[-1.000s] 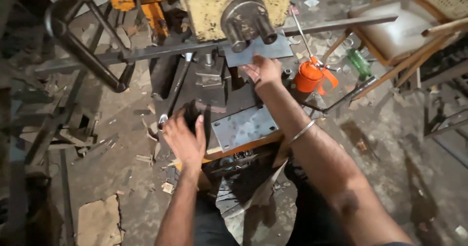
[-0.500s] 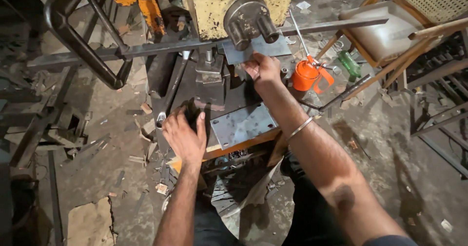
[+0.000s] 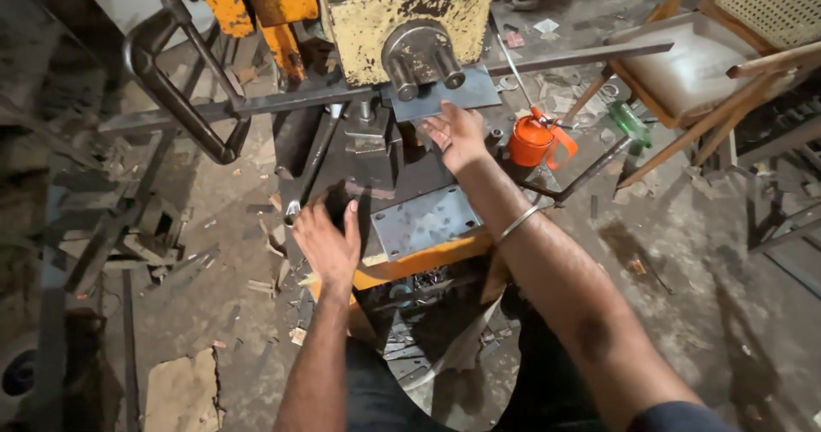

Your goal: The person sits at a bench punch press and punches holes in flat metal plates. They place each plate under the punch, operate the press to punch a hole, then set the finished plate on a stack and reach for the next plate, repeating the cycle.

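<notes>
My right hand (image 3: 457,133) reaches forward and grips the near edge of a grey metal plate (image 3: 449,92), which lies under the round ram of a worn yellow press head (image 3: 393,21). A thin metal bangle sits on that wrist. My left hand (image 3: 329,239) is cupped over a dark rounded knob (image 3: 351,213) at the front left of the dark machine bed (image 3: 376,154). A second flat grey plate (image 3: 428,220) with small holes lies on the bed between my two arms.
An orange oil can (image 3: 534,141) stands right of the bed. Behind it are a wooden chair (image 3: 693,64) and a green bottle (image 3: 630,122). A long steel bar (image 3: 256,103) crosses the machine, with a curved pipe handle (image 3: 171,98) at left. Metal scraps litter the floor.
Both hands stay where they were, right on the plate, left on the knob. Only my head has shifted slightly, moving the view.
</notes>
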